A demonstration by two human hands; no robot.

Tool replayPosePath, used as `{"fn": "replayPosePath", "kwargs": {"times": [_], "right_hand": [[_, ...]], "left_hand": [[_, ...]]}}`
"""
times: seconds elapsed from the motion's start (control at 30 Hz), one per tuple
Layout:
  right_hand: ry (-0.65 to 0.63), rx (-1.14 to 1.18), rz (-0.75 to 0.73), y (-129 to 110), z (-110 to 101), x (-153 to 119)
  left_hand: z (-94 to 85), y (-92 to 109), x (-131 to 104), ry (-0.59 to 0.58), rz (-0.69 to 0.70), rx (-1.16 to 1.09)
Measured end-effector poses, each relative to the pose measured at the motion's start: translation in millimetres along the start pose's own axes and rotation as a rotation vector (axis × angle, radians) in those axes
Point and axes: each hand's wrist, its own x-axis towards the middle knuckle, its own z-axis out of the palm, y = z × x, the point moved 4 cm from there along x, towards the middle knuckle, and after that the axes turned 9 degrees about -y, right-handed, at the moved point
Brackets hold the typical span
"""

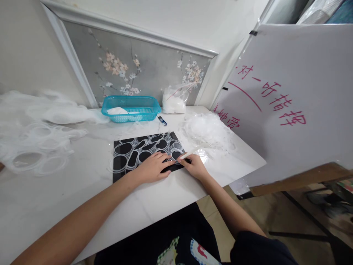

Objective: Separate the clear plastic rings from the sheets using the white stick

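Note:
A black board [119, 178] lies on the white table, and over it is a translucent white sheet [150, 140] patterned with rounded loops and ovals. My left hand [156, 168] rests flat on the sheet near its front edge, fingers spread. At the board's right front corner, my right hand [195, 166] is closed around a slim white pen-like tool [186, 155]. Its tip is by a loop close to my left fingertips; the exact kind of tool cannot be made out. Small blue-handled thread snips [162, 120] lie behind the board.
Translucent looped pieces [35, 147] are heaped at the left, with another tangled white pile [208, 130] at the right. A blue plastic basket [131, 117] holding white pieces and a clear bag [175, 101] stand at the back. A whiteboard [303, 73] stands beyond the table's right edge.

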Motion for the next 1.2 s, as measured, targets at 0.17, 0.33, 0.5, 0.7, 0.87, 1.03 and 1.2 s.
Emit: {"fn": "replayPosePath", "kwargs": {"times": [0.17,0.33,0.5,0.7,0.87,1.03,1.2], "right_hand": [[-0.006,-0.003,-0.013,-0.9,-0.5,0.1],[-0.001,-0.002,-0.012,1.7,0.4,0.4],[0.005,-0.011,-0.019,2.6,1.5,0.9],[-0.005,-0.018,-0.016,1.4,1.4,1.5],[-0.011,-0.029,-0.016,0.1,0.9,0.8],[-0.016,-0.027,-0.015,-0.5,0.7,0.7],[-0.011,-0.031,-0.022,-1.1,0.8,0.7]], "left_hand": [[0.4,-0.5,-0.2,0.009,-0.003,0.008],[-0.6,-0.6,-1.1,0.017,-0.005,0.011],[-1.3,-0.3,-1.6,0.018,-0.004,0.008],[-2.5,0.3,-1.1,0.014,-0.007,-0.018],[-2.9,0.0,-1.2,0.012,-0.011,-0.036],[-2.2,-0.1,-1.1,0.016,-0.003,-0.046],[-1.3,-0.8,-0.9,0.018,-0.008,-0.059]]}}
